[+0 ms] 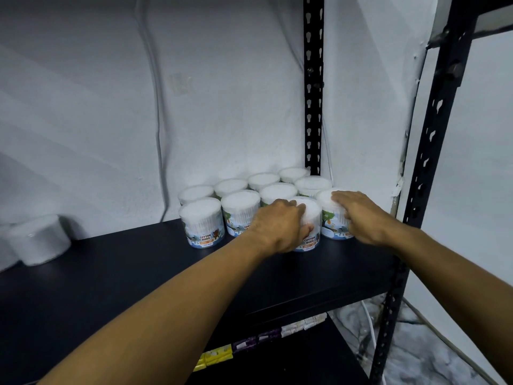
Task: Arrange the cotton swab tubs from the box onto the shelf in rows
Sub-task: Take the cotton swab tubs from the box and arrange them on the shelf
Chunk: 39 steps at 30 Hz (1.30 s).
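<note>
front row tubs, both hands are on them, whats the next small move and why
Probably let go and draw both hands back. The left hand grips a tub and the right hand rests on the end tub; both stand upright on the shelf, in line with the front row.

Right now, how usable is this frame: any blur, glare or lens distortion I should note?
Head view: dim, cool lighting; wide-angle bending bows the rack post; the lying tub at far left is smeared and soft; tub tops wash out to white; labels beside the left hand remain readable; no harsh glare.
</note>
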Tool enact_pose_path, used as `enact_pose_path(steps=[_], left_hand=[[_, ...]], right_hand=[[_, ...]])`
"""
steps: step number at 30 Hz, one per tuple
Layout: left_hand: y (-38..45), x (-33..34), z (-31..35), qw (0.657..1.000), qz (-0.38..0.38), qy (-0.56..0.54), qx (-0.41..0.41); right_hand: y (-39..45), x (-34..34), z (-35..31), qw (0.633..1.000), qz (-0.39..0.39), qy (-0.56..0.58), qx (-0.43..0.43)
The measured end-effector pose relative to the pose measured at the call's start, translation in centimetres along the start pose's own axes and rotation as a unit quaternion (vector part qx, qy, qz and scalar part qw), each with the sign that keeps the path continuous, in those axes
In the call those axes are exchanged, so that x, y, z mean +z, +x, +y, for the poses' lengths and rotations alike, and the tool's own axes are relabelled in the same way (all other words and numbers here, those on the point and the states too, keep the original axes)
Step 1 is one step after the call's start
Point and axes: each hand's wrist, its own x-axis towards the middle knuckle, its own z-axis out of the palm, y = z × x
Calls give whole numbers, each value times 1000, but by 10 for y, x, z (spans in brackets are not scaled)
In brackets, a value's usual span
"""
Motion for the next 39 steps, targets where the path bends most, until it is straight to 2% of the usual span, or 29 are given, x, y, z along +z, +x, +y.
enact_pose_path(steps=[9,16,22,28,33,39], left_hand=[[-2,0,3,1000,24,1,-6],[-11,3,0,995,94,13,13],[-52,-8,-32,989,146,-8,-7],[-147,-23,-113,982,173,15,-78],[-231,-39,-201,972,143,64,-176],[-313,-52,-290,955,98,117,-255]], right_hand=[[-7,1,-1,996,-10,-84,-18],[-15,-2,-12,989,-8,-150,-14],[-11,-6,-48,990,78,-99,-59],[9,15,-147,984,123,2,-132],[36,45,-251,971,104,45,-212],[72,82,-367,957,60,72,-275]])
